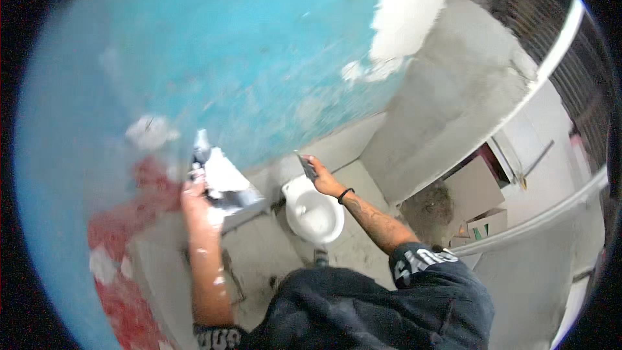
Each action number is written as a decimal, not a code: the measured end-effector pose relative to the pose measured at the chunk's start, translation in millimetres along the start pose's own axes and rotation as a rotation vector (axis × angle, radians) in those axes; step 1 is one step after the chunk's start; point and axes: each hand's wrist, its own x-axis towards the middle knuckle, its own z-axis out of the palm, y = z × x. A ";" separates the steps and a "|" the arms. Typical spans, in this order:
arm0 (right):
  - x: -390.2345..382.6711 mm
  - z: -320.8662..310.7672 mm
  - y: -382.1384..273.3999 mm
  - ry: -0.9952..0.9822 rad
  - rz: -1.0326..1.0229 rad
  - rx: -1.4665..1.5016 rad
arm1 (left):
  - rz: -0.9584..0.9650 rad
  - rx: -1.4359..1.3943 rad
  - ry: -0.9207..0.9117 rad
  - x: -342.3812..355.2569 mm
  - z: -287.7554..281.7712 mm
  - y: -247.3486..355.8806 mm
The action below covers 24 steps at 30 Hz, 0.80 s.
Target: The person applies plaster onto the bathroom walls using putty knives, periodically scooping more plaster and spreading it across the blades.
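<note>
My left hand is closed around the dark handle of a flat metal trowel, out in front of the blue and red wall. A thick white paste covers much of its plate. A dark piece with a pale tip rises above these fingers; blur hides its kind. White splashes mark my left forearm. My right hand, with a black band at the wrist, grips a thin dark-grey flat scraper. It is held above the toilet bowl, apart from the wall.
A white toilet bowl stands below my hands. The blue wall bears a white coated patch at upper right. A grey partition rises on the right. Beyond it lie a dark heap and boards.
</note>
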 end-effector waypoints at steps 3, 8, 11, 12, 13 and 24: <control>3.5 -110.3 41.8 0.389 0.134 -0.249 | 0.010 0.103 0.025 49.7 21.6 47.2; 70.2 -240.8 -99.8 0.567 -0.200 -0.277 | 0.110 0.381 -0.182 118.5 39.5 69.9; 88.2 -235.5 -176.2 0.418 -0.115 0.027 | 0.137 0.441 -0.168 103.0 62.5 27.3; 86.4 -216.3 -196.7 0.253 -0.190 0.382 | 0.119 0.406 -0.213 98.4 65.1 11.4; 84.5 -181.3 -232.4 -0.004 -0.178 0.608 | 0.074 0.374 -0.204 90.0 55.6 9.5; 78.5 -55.5 -164.9 -0.435 0.229 0.517 | -0.322 0.148 -0.228 21.8 92.3 -10.6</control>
